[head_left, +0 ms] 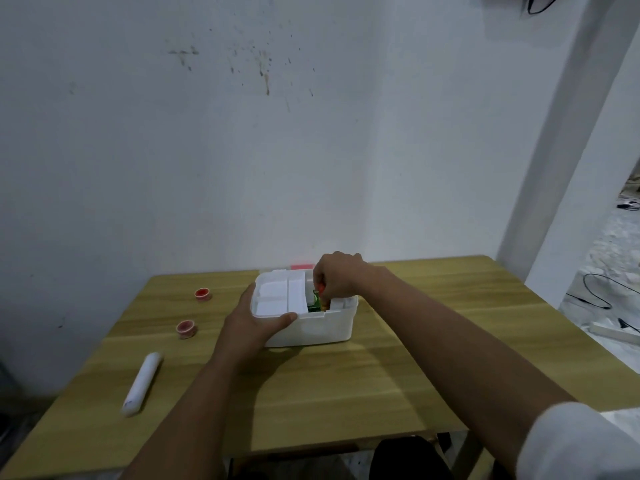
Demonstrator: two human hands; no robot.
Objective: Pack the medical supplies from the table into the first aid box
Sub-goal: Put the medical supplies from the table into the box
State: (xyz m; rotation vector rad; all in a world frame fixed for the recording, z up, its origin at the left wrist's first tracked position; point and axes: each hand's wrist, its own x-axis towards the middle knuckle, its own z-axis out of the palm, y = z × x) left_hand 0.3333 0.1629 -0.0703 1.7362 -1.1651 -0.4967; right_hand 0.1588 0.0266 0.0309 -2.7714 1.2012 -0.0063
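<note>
A white first aid box (322,328) stands open in the middle of the wooden table (398,368), with a white divided tray (277,297) in its left half. My left hand (252,322) grips the box's near left rim. My right hand (337,278) reaches into the right half, fingers pinched on a small red-tipped item (321,289) above a green pack (314,305) inside. On the table's left lie two small red-lidded jars (202,293) (186,329) and a white tube (142,383).
A red object (302,267) shows just behind the box, against the white wall. The table's right edge borders a white pillar, with cables and debris on the floor (606,299) beyond. My dark-clothed knees sit under the near table edge.
</note>
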